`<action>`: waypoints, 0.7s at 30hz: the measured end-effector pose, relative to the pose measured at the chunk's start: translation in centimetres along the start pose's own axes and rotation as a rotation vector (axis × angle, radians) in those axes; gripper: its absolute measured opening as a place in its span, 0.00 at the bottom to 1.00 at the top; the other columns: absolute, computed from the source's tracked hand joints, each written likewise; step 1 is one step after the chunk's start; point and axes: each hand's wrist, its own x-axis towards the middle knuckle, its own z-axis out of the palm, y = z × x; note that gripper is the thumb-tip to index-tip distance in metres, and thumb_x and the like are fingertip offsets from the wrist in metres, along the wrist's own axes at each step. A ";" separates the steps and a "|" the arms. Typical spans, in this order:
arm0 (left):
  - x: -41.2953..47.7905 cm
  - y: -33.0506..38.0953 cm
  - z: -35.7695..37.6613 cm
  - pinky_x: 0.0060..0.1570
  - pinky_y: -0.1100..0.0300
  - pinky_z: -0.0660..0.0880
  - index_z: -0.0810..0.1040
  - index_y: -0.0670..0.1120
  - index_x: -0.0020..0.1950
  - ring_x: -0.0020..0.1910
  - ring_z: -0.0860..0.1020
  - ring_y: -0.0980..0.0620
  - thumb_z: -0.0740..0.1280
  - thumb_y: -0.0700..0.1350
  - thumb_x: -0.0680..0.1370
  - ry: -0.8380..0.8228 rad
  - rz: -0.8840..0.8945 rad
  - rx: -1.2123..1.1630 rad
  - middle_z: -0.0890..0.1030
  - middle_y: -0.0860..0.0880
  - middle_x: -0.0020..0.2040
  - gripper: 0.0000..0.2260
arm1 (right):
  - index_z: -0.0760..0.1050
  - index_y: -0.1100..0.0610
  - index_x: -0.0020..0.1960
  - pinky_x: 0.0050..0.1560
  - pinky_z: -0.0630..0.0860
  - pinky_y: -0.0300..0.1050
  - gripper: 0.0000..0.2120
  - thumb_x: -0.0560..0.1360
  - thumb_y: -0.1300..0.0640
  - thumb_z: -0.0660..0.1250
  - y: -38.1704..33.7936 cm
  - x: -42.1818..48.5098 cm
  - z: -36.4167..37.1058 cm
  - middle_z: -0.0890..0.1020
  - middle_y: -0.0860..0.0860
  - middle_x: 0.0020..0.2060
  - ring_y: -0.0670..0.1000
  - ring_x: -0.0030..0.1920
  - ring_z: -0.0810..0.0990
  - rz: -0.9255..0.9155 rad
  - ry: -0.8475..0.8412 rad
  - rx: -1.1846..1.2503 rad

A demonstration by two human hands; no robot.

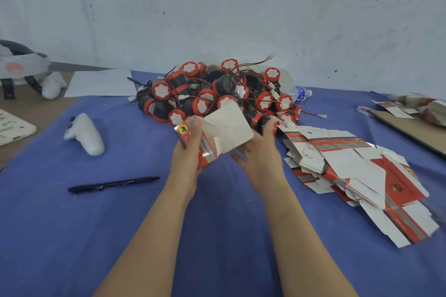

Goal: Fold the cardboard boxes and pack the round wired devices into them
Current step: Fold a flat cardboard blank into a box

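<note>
The left hand [187, 152] grips a partly folded red-and-white cardboard box [224, 128] by its left side, its fingers curled round the printed red panel, with a yellow round sticker showing just above the thumb. The right hand [257, 152] is at the box's right side: its fingers reach up behind the edge of the large white flap and its thumb lies below the flap's lower corner. Whether it pinches the flap or only props it cannot be told. The box is held above the table, its white flap raised and open towards the camera.

Just behind the box lies a heap of round black devices with red caps and thin red-and-black wires [217, 94], piled on one another; some wires end in small white plugs. To the right of the right hand, a loose stack of flat red-and-white cardboard box blanks [350, 169] fans out over the blue cloth [96, 236] that covers the table.

To the left of the hands a black pen [113, 184] lies on the cloth, and farther left a white handheld controller [84, 134]. A white sheet of paper [101, 82] lies beyond it, near the heap. A clear plastic bottle [300, 94] lies on its side at the heap's right edge. At the far right a brown board [410, 128] carries more printed blanks.
</note>
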 end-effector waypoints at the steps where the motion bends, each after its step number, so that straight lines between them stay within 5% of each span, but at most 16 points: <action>1: -0.1 -0.1 0.1 0.46 0.55 0.81 0.78 0.52 0.56 0.47 0.84 0.55 0.64 0.69 0.62 -0.023 -0.013 0.011 0.85 0.52 0.49 0.30 | 0.78 0.57 0.58 0.52 0.78 0.51 0.28 0.78 0.35 0.53 -0.3 -0.1 -0.3 0.84 0.54 0.52 0.50 0.46 0.83 0.003 -0.021 0.109; 6: -0.3 -0.5 0.6 0.51 0.58 0.79 0.76 0.59 0.55 0.52 0.81 0.56 0.63 0.70 0.62 -0.021 0.059 0.186 0.82 0.56 0.52 0.26 | 0.77 0.57 0.52 0.47 0.81 0.51 0.14 0.81 0.48 0.59 0.1 -0.4 -0.7 0.86 0.53 0.43 0.52 0.46 0.85 0.010 -0.095 0.015; 9: -0.5 -0.4 0.4 0.50 0.60 0.78 0.75 0.58 0.55 0.53 0.81 0.56 0.62 0.71 0.61 -0.010 0.094 0.212 0.82 0.55 0.53 0.28 | 0.78 0.54 0.50 0.43 0.81 0.41 0.10 0.82 0.54 0.59 0.5 -0.3 -0.7 0.85 0.51 0.46 0.46 0.46 0.84 -0.142 -0.108 -0.361; 11: -0.7 -0.5 0.5 0.52 0.57 0.78 0.76 0.58 0.55 0.54 0.81 0.53 0.60 0.72 0.62 -0.083 0.065 0.179 0.82 0.53 0.55 0.29 | 0.78 0.57 0.49 0.42 0.81 0.43 0.13 0.82 0.53 0.56 0.7 -0.1 -1.0 0.83 0.56 0.46 0.52 0.45 0.83 -0.228 0.006 -0.556; 16: -0.8 0.1 0.4 0.45 0.55 0.79 0.80 0.50 0.62 0.53 0.82 0.50 0.57 0.71 0.69 -0.352 -0.059 -0.234 0.83 0.46 0.57 0.33 | 0.78 0.57 0.31 0.19 0.60 0.35 0.21 0.80 0.50 0.63 1.0 -0.2 -0.1 0.67 0.50 0.22 0.45 0.20 0.62 0.169 -0.054 -0.115; 21: -0.9 0.0 0.9 0.57 0.49 0.77 0.80 0.51 0.59 0.55 0.81 0.50 0.60 0.72 0.63 -0.273 -0.038 -0.121 0.83 0.47 0.57 0.34 | 0.66 0.56 0.35 0.21 0.55 0.35 0.17 0.79 0.49 0.62 2.3 0.4 0.3 0.66 0.50 0.22 0.45 0.19 0.59 0.143 0.158 -0.350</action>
